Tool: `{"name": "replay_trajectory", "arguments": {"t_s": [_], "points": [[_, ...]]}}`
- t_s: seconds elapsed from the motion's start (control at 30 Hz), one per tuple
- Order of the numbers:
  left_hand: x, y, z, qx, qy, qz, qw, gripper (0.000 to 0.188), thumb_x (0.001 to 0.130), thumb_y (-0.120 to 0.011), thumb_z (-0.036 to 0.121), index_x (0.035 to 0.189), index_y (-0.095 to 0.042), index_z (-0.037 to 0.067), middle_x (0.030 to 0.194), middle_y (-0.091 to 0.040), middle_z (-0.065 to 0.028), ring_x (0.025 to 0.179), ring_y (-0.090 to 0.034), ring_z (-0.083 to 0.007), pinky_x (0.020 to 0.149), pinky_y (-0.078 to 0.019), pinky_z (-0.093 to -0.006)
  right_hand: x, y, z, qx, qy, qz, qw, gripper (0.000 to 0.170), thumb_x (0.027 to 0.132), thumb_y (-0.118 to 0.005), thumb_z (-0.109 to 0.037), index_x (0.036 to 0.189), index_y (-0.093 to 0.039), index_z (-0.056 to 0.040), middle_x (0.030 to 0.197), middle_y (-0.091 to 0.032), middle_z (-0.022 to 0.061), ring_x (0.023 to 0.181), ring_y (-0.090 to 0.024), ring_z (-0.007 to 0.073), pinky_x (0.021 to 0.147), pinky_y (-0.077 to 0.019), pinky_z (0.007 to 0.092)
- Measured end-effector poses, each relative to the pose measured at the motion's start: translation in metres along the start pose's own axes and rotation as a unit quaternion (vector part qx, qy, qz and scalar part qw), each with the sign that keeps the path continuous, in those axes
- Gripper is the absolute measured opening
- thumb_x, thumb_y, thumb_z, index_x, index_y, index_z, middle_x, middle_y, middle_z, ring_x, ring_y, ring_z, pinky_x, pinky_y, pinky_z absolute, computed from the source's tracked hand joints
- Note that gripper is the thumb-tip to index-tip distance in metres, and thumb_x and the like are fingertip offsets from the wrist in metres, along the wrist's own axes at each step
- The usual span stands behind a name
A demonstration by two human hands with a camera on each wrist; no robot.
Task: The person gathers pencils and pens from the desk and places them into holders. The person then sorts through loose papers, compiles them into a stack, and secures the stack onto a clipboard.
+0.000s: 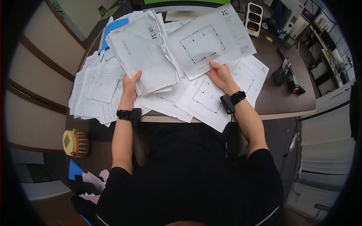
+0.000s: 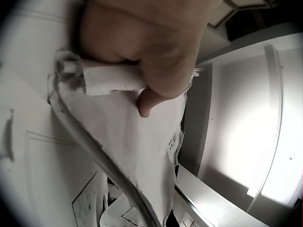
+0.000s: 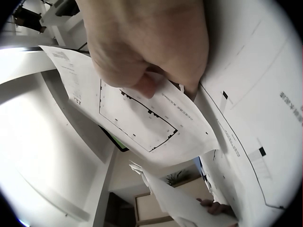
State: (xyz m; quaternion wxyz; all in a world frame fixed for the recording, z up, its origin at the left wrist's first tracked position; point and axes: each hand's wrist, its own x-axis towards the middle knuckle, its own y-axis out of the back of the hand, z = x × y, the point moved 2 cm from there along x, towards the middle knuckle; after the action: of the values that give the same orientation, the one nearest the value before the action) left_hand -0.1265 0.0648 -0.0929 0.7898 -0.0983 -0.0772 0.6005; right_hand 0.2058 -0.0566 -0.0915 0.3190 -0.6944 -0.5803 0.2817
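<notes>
My left hand (image 1: pixel 130 86) grips the lower left edge of a thick, crumpled stack of papers (image 1: pixel 145 56), thumb on top. In the left wrist view the thumb of that hand (image 2: pixel 147 52) lies on the stack's white face (image 2: pixel 128 118). The right hand (image 1: pixel 221 76) pinches the lower edge of one plan sheet (image 1: pixel 207 37), which is raised and tilted beside the stack. In the right wrist view this hand (image 3: pixel 147 47) has its thumb on the sheet (image 3: pixel 137 123); its other fingers are mostly hidden. More plan sheets (image 1: pixel 207 100) lie under both hands.
Loose printed pages (image 1: pixel 94 86) and a blue folder (image 1: pixel 113 32) lie at the left of the desk (image 1: pixel 290 101). At the right stand a pen holder (image 1: pixel 279 75) and a white rack (image 1: pixel 253 19). A keyboard (image 1: pixel 184 16) is behind, a woven basket (image 1: pixel 76 143) at lower left.
</notes>
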Motion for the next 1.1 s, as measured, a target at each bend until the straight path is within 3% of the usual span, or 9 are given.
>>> {"name": "replay_trajectory", "arguments": {"t_s": [0.57, 0.63, 1.1], "points": [[-0.0005, -0.0007, 0.0001, 0.039, -0.006, -0.032, 0.999, 0.048, 0.083, -0.065, 0.012, 0.123, -0.046, -0.007, 0.114, -0.059, -0.0154, 0.1, -0.06, -0.0238, 0.087, -0.0497, -0.0329, -0.0013, -0.001, -0.0005, -0.018, -0.005, 0.011, 1.0, 0.045, 0.094, -0.044, -0.003, 0.135, -0.028, 0.0075, 0.14, -0.035, 0.0187, 0.13, -0.036, 0.0311, 0.112, -0.0275, 0.0458], [-0.0028, -0.0004, 0.0009, 0.042, 0.0, -0.033, 0.999, 0.048, 0.083, -0.066, 0.012, 0.123, -0.046, -0.007, 0.113, -0.059, -0.0153, 0.1, -0.06, -0.0237, 0.087, -0.0496, -0.033, -0.0006, 0.0009, -0.0003, -0.007, 0.001, -0.011, 1.0, 0.044, 0.094, -0.043, -0.001, 0.135, -0.028, 0.0058, 0.139, -0.036, 0.0193, 0.128, -0.038, 0.032, 0.11, -0.0319, 0.0459], [-0.0011, -0.0007, 0.0006, 0.046, -0.001, -0.03, 0.998, 0.047, 0.083, -0.066, 0.012, 0.122, -0.047, -0.008, 0.111, -0.059, -0.0154, 0.098, -0.061, -0.0237, 0.086, -0.0497, -0.033, -0.0035, -0.0041, -0.0014, -0.016, -0.003, 0.003, 1.0, 0.043, 0.094, -0.044, -0.001, 0.134, -0.031, 0.0058, 0.138, -0.038, 0.0179, 0.127, -0.04, 0.0307, 0.11, -0.0314, 0.0449]]}}
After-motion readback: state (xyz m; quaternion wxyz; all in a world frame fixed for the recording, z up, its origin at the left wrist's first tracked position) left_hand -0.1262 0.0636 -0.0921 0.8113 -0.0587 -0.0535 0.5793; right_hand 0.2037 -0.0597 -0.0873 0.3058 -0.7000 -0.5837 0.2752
